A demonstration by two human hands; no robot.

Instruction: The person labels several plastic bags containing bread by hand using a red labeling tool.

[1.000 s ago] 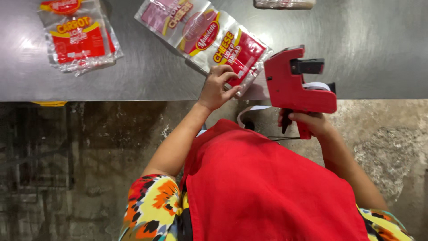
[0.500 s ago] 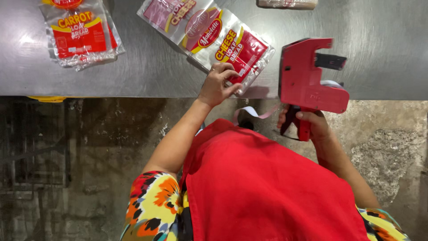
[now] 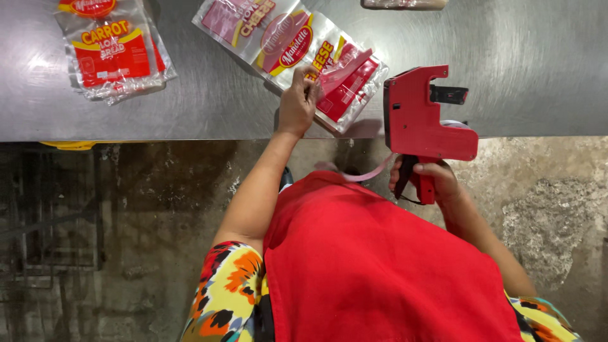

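My left hand [image 3: 297,104] rests on a stack of clear plastic bread bags with red and yellow print [image 3: 297,44], pinching the near corner of the top bag and lifting it slightly. My right hand [image 3: 434,180] grips the handle of a red label gun [image 3: 421,117] held at the table's near edge, just right of the bags. A thin pink strip [image 3: 370,174] trails from under the gun toward my red apron.
A second pile of printed bags [image 3: 111,54] lies at the far left of the steel table [image 3: 519,50]. Another packet [image 3: 405,4] shows at the top edge. Below the table edge is rough concrete floor [image 3: 126,240].
My left hand has curled its fingers onto the bag's corner and raised it. The label gun has shifted slightly and the pink strip now hangs lower.
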